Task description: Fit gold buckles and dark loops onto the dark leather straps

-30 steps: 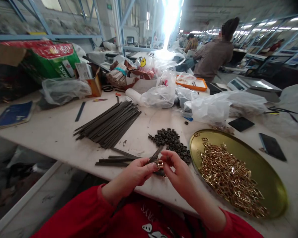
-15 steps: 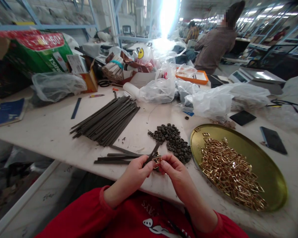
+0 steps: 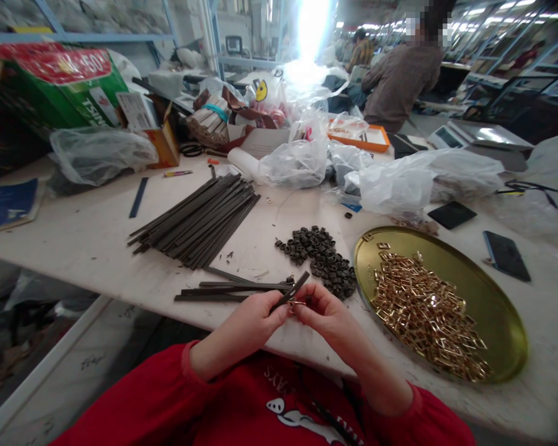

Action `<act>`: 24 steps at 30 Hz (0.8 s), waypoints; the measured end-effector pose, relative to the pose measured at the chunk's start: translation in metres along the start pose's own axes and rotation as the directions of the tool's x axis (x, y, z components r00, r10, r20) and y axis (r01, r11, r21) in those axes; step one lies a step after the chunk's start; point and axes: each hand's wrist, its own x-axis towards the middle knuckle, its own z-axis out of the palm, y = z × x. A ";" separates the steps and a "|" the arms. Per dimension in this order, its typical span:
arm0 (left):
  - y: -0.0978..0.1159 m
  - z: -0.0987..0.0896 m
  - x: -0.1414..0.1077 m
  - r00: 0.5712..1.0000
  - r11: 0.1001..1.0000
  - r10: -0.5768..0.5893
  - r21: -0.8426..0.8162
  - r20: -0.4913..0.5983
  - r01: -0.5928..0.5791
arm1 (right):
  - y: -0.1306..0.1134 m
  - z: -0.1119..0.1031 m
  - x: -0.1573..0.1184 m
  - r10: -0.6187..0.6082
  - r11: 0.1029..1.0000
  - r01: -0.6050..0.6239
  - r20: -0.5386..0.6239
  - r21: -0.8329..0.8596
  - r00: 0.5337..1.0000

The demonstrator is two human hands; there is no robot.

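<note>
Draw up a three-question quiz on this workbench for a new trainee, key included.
1. Multiple choice: What lies heaped on the round tray?
A) scissors
B) gold buckles
C) pens

2. True or false: The heap of small dark loops lies between the large pile of strips and the tray.

3. Short answer: Which hand is nearer the tray, and what does the other hold?

Key:
1. B
2. True
3. The right hand is nearer; the left hand holds a dark strip.
</note>
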 end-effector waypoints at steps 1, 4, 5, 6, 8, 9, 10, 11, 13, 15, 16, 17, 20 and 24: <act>0.000 0.000 0.001 1.000 1.000 -0.001 -0.006 -0.002 0.001 | 0.000 -0.001 0.000 0.010 1.000 -0.010 0.013 0.006 1.000; 0.001 0.000 0.002 0.999 1.000 -0.029 0.003 -0.033 0.029 | 0.002 -0.002 -0.002 0.049 0.998 -0.050 0.024 0.040 0.999; 0.001 0.000 0.002 0.998 0.999 -0.040 0.015 -0.041 0.040 | 0.004 -0.003 -0.002 0.058 0.997 -0.060 0.032 0.056 0.998; 0.002 0.000 0.002 0.998 0.998 -0.047 0.028 -0.045 0.049 | 0.005 -0.003 -0.003 0.063 0.995 -0.066 0.043 0.070 0.997; 0.003 -0.001 0.001 0.998 0.998 -0.049 0.047 -0.040 0.051 | 0.008 -0.003 -0.003 0.067 0.994 -0.072 0.062 0.087 0.996; 0.003 -0.001 0.001 0.998 0.997 -0.047 0.054 -0.032 0.048 | 0.009 -0.003 -0.003 0.065 0.993 -0.071 0.068 0.091 0.996; 0.004 -0.001 0.000 0.999 0.997 -0.044 0.064 -0.026 0.045 | 0.010 -0.003 -0.003 0.063 0.993 -0.070 0.075 0.092 0.995; 0.004 -0.001 0.000 0.999 0.996 -0.043 0.076 -0.025 0.044 | 0.010 -0.003 -0.004 0.061 0.993 -0.069 0.081 0.093 0.995; 0.005 -0.002 -0.001 0.999 0.995 -0.044 0.091 -0.016 0.046 | 0.009 -0.004 -0.004 0.057 0.994 -0.066 0.098 0.090 0.994; 0.007 -0.003 -0.001 0.999 0.996 -0.039 0.074 0.010 0.038 | 0.006 -0.004 -0.005 0.060 0.994 -0.068 0.104 0.082 0.993; 0.008 -0.004 -0.001 0.999 0.998 -0.030 0.059 0.026 0.029 | 0.005 -0.004 -0.005 0.060 0.995 -0.069 0.107 0.078 0.992; 0.008 -0.005 -0.001 0.999 0.999 -0.020 0.044 0.041 0.018 | 0.003 -0.004 -0.006 0.062 0.995 -0.071 0.117 0.070 0.991; 0.009 -0.006 -0.001 0.996 1.000 0.017 0.008 0.084 -0.018 | 0.001 -0.004 -0.009 0.057 0.998 -0.063 0.179 0.028 0.982; 0.009 -0.006 0.000 0.991 1.000 0.031 -0.005 0.131 -0.030 | 0.003 -0.006 -0.010 -0.006 0.999 0.018 0.223 -0.050 0.975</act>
